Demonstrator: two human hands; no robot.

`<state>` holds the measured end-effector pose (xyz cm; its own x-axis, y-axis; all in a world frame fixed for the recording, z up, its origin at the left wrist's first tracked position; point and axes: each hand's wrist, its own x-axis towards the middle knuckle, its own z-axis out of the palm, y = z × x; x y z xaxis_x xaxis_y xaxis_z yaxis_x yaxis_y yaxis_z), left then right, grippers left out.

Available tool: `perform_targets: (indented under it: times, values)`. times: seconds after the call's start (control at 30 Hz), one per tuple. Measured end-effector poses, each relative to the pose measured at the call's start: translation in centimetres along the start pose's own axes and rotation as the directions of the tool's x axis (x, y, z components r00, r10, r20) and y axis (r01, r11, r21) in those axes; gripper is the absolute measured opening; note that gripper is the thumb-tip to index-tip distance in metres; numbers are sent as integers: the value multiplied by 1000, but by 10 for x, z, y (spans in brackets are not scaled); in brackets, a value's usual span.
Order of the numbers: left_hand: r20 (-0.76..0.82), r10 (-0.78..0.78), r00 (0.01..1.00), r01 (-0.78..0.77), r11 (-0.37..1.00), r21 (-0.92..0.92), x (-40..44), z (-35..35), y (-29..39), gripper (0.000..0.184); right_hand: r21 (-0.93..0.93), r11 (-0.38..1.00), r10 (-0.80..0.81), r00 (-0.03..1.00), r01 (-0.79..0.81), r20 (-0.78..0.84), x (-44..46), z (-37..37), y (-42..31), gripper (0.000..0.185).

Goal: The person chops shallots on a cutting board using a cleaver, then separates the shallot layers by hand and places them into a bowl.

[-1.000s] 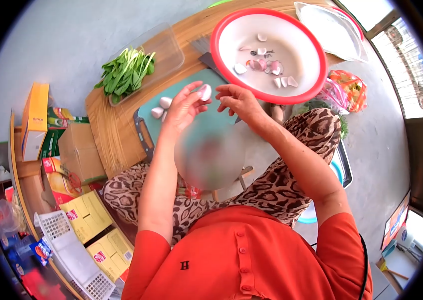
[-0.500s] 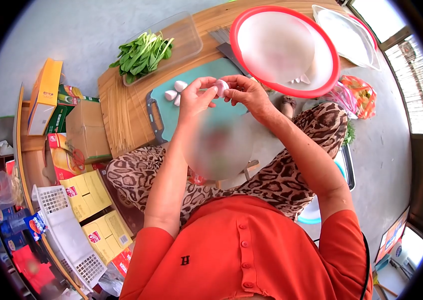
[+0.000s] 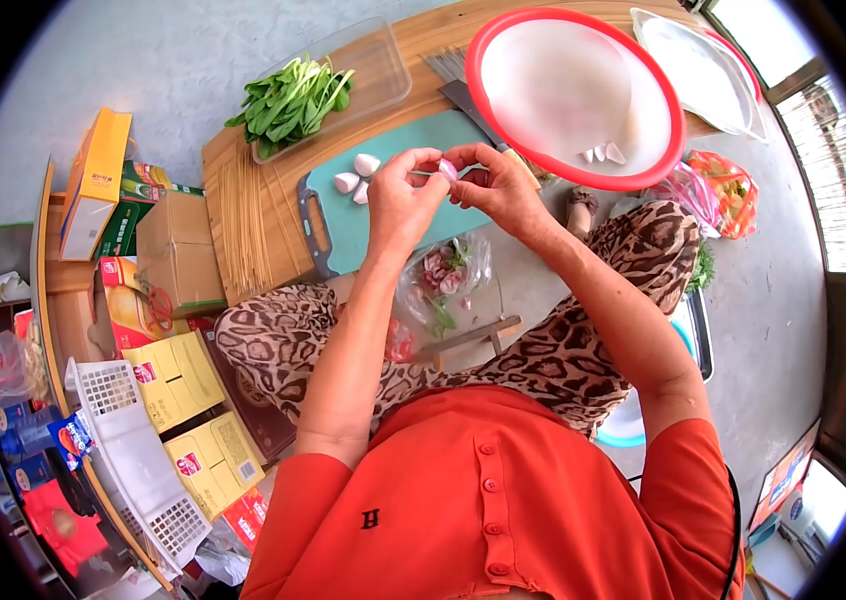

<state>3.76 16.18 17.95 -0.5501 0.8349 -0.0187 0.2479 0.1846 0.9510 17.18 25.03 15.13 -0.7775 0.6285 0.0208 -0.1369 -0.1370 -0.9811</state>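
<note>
Over the near edge of a teal cutting board [image 3: 343, 240], my left hand [image 3: 407, 198] pinches a small pinkish-white clove [image 3: 448, 170]. My right hand [image 3: 496, 190] has its thumb and fingers closed on the same clove from the other side. Several peeled white cloves [image 3: 366, 165] lie on the board to the left of my hands. A knife [image 3: 473, 105] rests at the board's right, its handle partly hidden behind my right hand. Beyond it stands a white basin with a red rim [image 3: 678, 125], holding a few clove pieces [image 3: 604, 153]; part of its inside is blurred.
Leafy greens [image 3: 295, 103] lie in a clear tray [image 3: 383, 70] at the back left. A plastic bag with peelings [image 3: 445, 275] is below my hands. Cardboard boxes [image 3: 175, 250] and a white basket [image 3: 133, 450] stand at left, colourful bags [image 3: 723, 190] at right.
My hands have come together on the clove, which was in my left hand alone at first. The view has shifted, and the bag of peelings below now shows clearly.
</note>
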Motion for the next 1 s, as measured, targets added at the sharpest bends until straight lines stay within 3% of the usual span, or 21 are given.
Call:
perform_targets:
  times: [0.33,0.4,0.57,0.63,1.0]
  values:
    - [-40,61,997,-56,994,97,-5,8,13,27,-165,983,-86,996,84,-4,-1,-2,9,33]
    - [21,-11,1000,10,999,54,-4,8,10,28,-165,984,-71,997,69,-6,-2,-1,5,33]
    - [16,-2,1000,2,1000,7,-1,9,-1,28,-155,987,-38,999,38,0,-4,-1,4,31]
    - [34,-10,999,10,1000,-2,-1,7,-1,28,-60,998,-18,1000,18,-1,-4,-1,4,30]
    - [59,30,998,-38,990,134,-7,5,12,25,-148,986,-81,997,81,7,-2,-2,10,27]
